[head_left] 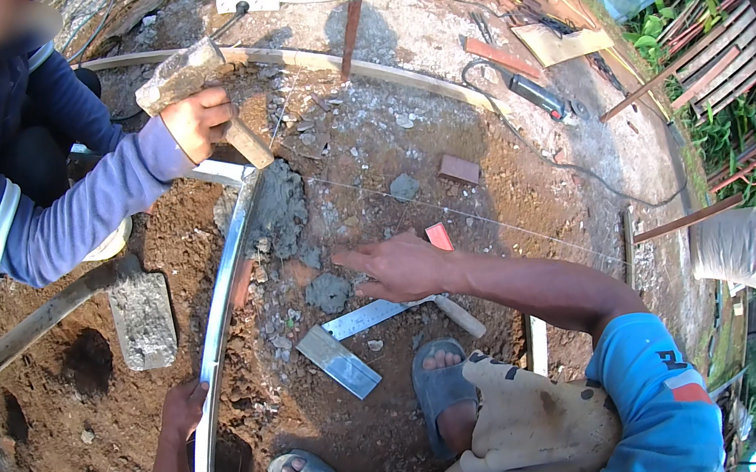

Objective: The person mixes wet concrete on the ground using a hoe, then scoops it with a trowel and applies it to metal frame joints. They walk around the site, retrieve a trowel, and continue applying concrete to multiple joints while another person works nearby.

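Note:
My left hand (pixel 185 408) is closed around the near part of a long silvery metal bar (pixel 222 307), which runs from wet grey mortar (pixel 279 214) toward my feet. My right hand (pixel 398 268) hovers over the dirt, its index finger stretched out toward the left and holding nothing. Under that forearm lies a try square with a steel blade (pixel 367 318) and a thick metal stock (pixel 339 362), beside a wooden handle (pixel 458 315) whose other end is hidden. Across from me, a co-worker's hand (pixel 199 124) holds a mortar-crusted hammer (pixel 181 75) above the bar's far end.
A hoe (pixel 142 320) caked with mortar lies at left by holes in the soil. A string line (pixel 454 211) crosses behind my right hand, near a brick piece (pixel 459 169). An angle grinder (pixel 537 97), its cable, a power strip (pixel 249 2) and wooden stakes (pixel 352 38) stand farther off.

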`<state>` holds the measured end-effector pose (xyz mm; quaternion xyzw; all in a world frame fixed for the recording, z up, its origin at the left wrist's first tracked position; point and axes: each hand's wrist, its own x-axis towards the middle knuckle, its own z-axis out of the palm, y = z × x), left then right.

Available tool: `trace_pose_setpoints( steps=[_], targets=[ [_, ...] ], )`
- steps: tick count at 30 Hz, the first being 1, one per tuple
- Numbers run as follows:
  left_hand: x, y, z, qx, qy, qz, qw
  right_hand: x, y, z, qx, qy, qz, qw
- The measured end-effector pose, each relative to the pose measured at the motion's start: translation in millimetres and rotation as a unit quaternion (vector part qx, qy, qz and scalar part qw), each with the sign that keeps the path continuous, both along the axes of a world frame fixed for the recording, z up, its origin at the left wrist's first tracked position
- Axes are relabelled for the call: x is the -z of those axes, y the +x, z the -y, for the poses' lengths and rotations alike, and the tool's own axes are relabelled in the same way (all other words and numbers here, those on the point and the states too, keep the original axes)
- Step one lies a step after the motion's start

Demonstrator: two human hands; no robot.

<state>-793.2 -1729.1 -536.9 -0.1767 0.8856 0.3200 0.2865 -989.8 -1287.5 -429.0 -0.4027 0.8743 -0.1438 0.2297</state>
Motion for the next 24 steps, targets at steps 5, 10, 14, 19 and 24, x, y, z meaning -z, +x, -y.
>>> trace_pose_setpoints(
  steps=[5, 10, 14, 19, 24],
  targets=[
    [-3, -1, -2, 0.009, -0.011, -0.006, 1.0, 7, 9, -3, -0.014, 0.009, 0.033, 0.999],
    [-7, -3, -4, 0.024, -0.021, -0.004, 0.999, 17, 17, -4, -0.039, 0.023, 0.04, 0.998],
    [-9, -4, -6, 0.03, -0.028, -0.011, 0.999, 23, 24, -6, -0.054, 0.027, 0.062, 0.996],
    [-9, -4, -5, 0.042, -0.04, 0.0, 0.998, 29, 29, -6, -0.072, 0.04, 0.07, 0.994],
    [-4, -2, -3, 0.028, -0.029, -0.003, 0.999, 34, 33, -5, -0.088, 0.055, 0.074, 0.992]
  ],
)
